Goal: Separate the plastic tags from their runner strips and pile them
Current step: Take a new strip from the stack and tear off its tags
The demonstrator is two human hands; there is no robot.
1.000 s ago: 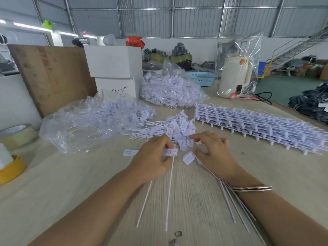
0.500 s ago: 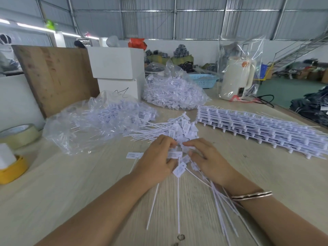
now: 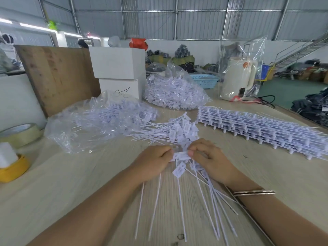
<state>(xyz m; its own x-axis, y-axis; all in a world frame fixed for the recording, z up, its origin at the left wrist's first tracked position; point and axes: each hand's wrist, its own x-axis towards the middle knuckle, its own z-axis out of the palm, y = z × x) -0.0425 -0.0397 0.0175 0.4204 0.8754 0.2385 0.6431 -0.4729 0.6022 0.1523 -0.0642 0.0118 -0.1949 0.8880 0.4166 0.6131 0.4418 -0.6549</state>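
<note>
Both hands meet over the middle of the table [image 3: 71,183], fingers curled. The left hand [image 3: 152,163] and the right hand [image 3: 207,160] each pinch an end of a small white tag head [image 3: 182,155], which lies crosswise between them, its long axis running left to right. Below the hands a bunch of tags [image 3: 200,197] fans out on the wood, their thin tails pointing back toward the person, heads gathered up under the fingers; one head [image 3: 179,170] hangs tilted just below the pinched one. Just beyond the hands sits the pile [image 3: 170,132], heads to the right and tails reaching left. Further right, a stack of runner strips [image 3: 257,126] stretches along the table, well apart from the hands. Two clear bags [image 3: 92,121] of tags lie behind.
</note>
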